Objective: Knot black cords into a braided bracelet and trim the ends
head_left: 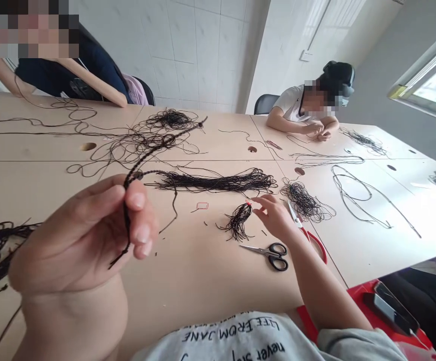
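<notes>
A braided black cord (pixel 148 154) is pinched between the thumb and fingers of my left hand (pixel 86 225), raised at the left. Its knotted upper end points up and right, and a short tail hangs below my fingers. A thinner cord strand (pixel 175 198) curves off to the right. My right hand (pixel 274 213) reaches over the table with its fingers apart, beside a small bundle of black cords (pixel 240 219) tied with red at the top. Black-handled scissors (pixel 272 253) lie below this bundle, and red-handled scissors (pixel 311 240) lie partly behind my right forearm.
A long hank of black cord (pixel 218 181) lies across the middle, with a tangled coil (pixel 304 200) to its right. Loose cords (pixel 143 140) spread toward a person (pixel 101 70) at the far left. Another person (pixel 296 108) handles cord at the far right.
</notes>
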